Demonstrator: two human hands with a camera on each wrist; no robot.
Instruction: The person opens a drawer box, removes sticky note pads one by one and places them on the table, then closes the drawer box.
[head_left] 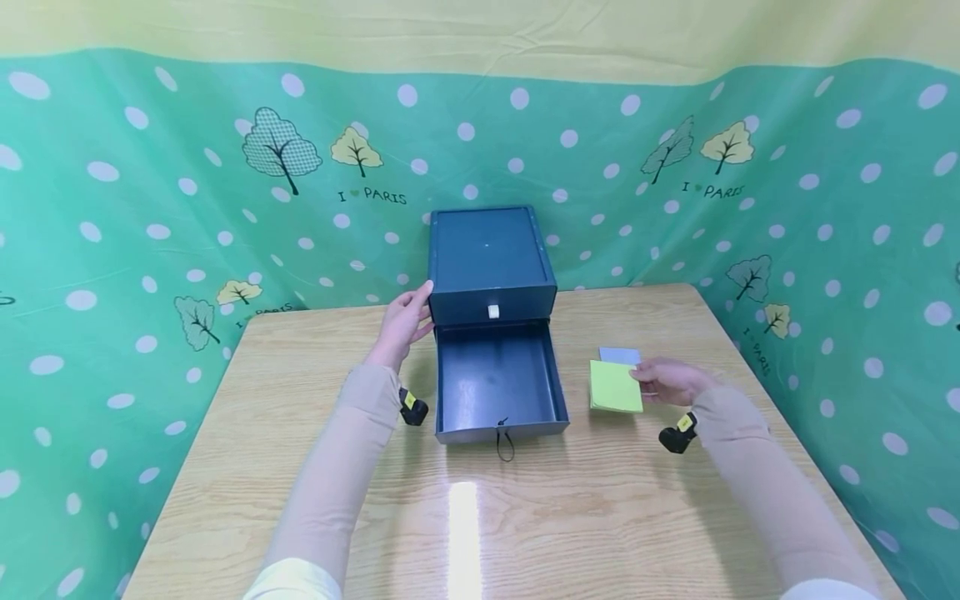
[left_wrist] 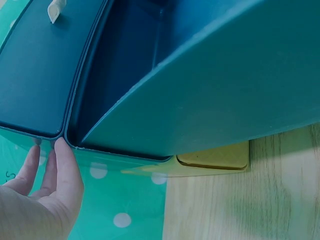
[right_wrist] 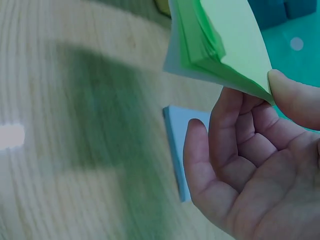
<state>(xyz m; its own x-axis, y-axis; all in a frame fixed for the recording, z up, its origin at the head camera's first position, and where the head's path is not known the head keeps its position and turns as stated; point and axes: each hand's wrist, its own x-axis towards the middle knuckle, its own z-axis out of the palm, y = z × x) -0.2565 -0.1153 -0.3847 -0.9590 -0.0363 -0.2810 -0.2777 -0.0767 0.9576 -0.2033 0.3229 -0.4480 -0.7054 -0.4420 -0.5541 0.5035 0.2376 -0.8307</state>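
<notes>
A dark blue drawer box (head_left: 486, 250) stands at the back of the table, its upper drawer closed and its lower drawer (head_left: 491, 379) pulled out with nothing inside. My left hand (head_left: 405, 321) rests against the box's left side, fingertips touching near the seam between the two levels, as the left wrist view shows. Over to the right, my right hand (head_left: 670, 381) pinches a light green sticky-note pad (head_left: 615, 386) by one corner between thumb and fingers. The pad is held above the table, its sheets fanning slightly. Beneath it lies a light blue sticky-note pad (right_wrist: 187, 125).
A white knob (head_left: 492, 312) sits on the upper drawer, and a black cord loop (head_left: 506, 446) hangs from the lower drawer's front. A yellow part (left_wrist: 215, 155) shows below the blue drawer. Green dotted cloth (head_left: 465, 158) surrounds the wooden table (head_left: 570, 517).
</notes>
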